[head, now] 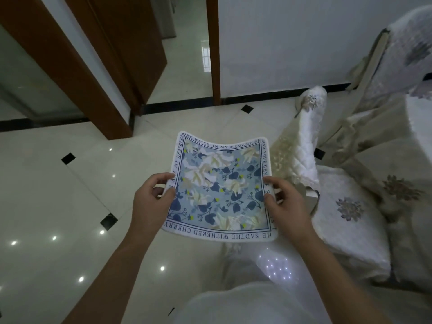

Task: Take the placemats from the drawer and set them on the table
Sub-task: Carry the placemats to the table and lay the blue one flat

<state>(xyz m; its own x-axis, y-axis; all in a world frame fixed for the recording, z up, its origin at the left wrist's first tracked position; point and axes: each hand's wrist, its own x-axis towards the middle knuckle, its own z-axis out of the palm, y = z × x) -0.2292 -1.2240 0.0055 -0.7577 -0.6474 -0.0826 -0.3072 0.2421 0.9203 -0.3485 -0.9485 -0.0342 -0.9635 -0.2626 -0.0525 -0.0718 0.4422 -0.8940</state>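
Above the floor (70, 195), you pinch the placemat (219, 188) w/ both hands: left hand (153, 197) on its left edge, right hand (284, 202) on its right.

Glossy tiled floor (58, 195) under covered chairs (350, 218)

Setting: private home, dining area. Evidence: glossy cream floor tiles (58, 195) with black diamond insets (68, 158); white wall (280, 43) over black skirting (268, 94); brown wooden door frames (213, 50) opening onto another tiled room; dining chair (308, 127) in a quilted, flower-embroidered cover, beside a cloth-draped table (420, 136) at the right edge.
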